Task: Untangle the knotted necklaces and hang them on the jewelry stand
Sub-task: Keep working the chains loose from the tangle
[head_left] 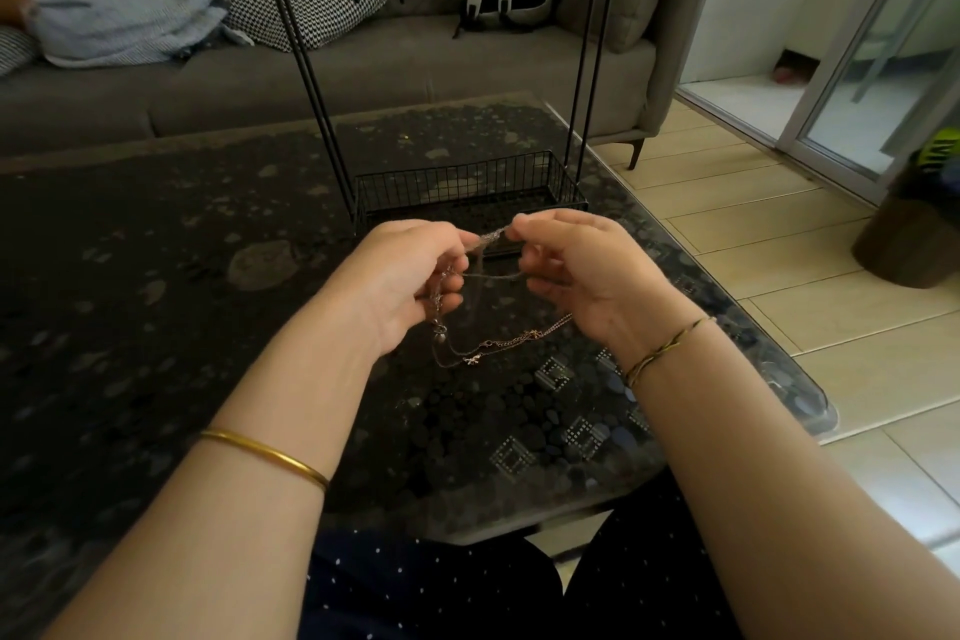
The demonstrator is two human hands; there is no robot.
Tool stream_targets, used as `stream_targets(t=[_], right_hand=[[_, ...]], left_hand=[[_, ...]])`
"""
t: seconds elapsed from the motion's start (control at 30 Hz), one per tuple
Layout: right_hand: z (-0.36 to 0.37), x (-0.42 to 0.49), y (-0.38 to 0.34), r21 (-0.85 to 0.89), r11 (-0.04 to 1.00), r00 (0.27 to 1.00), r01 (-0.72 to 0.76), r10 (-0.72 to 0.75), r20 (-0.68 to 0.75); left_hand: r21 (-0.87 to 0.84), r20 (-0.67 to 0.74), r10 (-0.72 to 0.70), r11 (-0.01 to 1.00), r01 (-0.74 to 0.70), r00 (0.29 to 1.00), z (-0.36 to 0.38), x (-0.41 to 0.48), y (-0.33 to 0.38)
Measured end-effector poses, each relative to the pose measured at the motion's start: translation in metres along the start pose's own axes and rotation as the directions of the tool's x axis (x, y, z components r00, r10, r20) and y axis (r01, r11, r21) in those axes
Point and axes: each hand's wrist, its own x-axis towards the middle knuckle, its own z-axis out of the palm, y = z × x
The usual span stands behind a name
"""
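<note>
Thin tangled necklaces (491,343) hang in loops between my two hands above the dark table. My left hand (410,276) pinches the chains at its fingertips, and a small pendant dangles below its palm. My right hand (582,270) pinches the same bunch of chain from the other side, fingertips nearly touching the left ones. A rose-gold chain droops lowest. The black wire jewelry stand (467,182) rises just behind my hands, with a mesh basket at its base and hooks along its top bar. No chain hangs on the hooks in view.
The dark patterned glass table (182,301) spreads left and toward me. Behind the stand is a grey sofa (415,73) with a checked cushion, a backpack and a person lying at the left. Tiled floor and a sliding door lie to the right.
</note>
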Motion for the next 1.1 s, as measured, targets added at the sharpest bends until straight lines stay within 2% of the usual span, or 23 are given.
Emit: stream_targets(t=[0.17, 0.37, 0.6, 0.8, 0.93, 1.1], right_hand=[[0.002, 0.002, -0.001, 0.240, 0.970, 0.999, -0.032, 0.032, 0.001], [0.004, 0.004, 0.001, 0.273, 0.960, 0.998, -0.061, 0.060, 0.015], [0.006, 0.002, 0.001, 0.109, 0.981, 0.983, -0.158, 0.146, 0.107], [0.009, -0.002, 0.001, -0.024, 0.993, 0.983, -0.117, 0.120, 0.138], [0.010, -0.002, 0.002, -0.072, 0.995, 0.994, -0.074, 0.080, 0.080], [0.011, -0.002, 0.002, -0.039, 0.995, 0.995, -0.092, 0.093, 0.027]], left_hand=[[0.110, 0.034, 0.036, 0.993, -0.039, 0.999, 0.003, 0.002, -0.002], [0.084, 0.022, 0.072, 0.994, -0.074, 0.997, 0.001, 0.006, -0.006], [0.118, -0.102, 0.145, 0.984, -0.133, 0.984, 0.000, 0.008, -0.006], [0.227, -0.129, 0.241, 0.951, -0.208, 0.962, 0.003, 0.007, -0.007], [0.325, -0.116, 0.315, 0.908, -0.264, 0.942, 0.005, 0.005, -0.008], [0.369, -0.116, 0.329, 0.890, -0.267, 0.937, 0.006, 0.006, -0.009]])
